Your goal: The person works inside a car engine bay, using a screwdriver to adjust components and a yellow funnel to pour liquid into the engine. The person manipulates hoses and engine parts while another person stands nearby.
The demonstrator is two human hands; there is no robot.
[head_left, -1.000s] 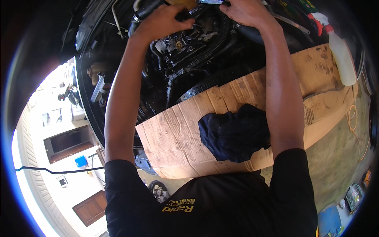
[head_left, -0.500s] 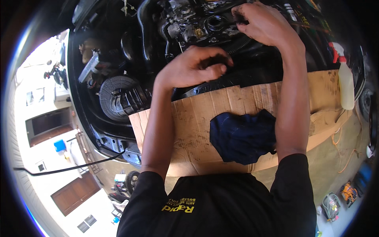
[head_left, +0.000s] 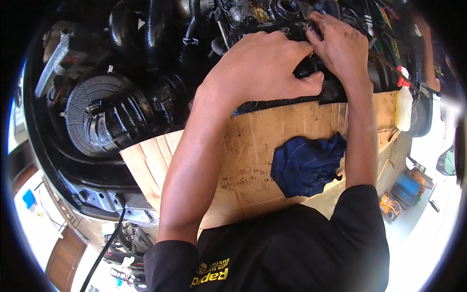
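My left hand [head_left: 262, 65] is over the front of a dirty car engine [head_left: 253, 14]. Its fingers curl, and its thumb stands apart from them; the gap between shows dark, and no held thing can be made out there. Just right of it, my right hand [head_left: 343, 46] reaches in beside a round opening on the engine [head_left: 288, 7]. Its blackened fingers are bent together, and what they pinch, if anything, is hidden. Below the hands, a crumpled dark blue cloth [head_left: 306, 168] lies on a stained cardboard sheet [head_left: 248, 160] covering the car's front edge.
A spray bottle [head_left: 404, 104] with a red head and pale yellow liquid stands at the cardboard's right end. To the left are a round black housing [head_left: 92, 117] and a ribbed duct [head_left: 121, 119]. Another person's arm [head_left: 429, 61] shows at the far right.
My view has shifted left and closer over the engine. My left hand has moved right, now near my right hand. The right hand's fingers have drawn closer together.
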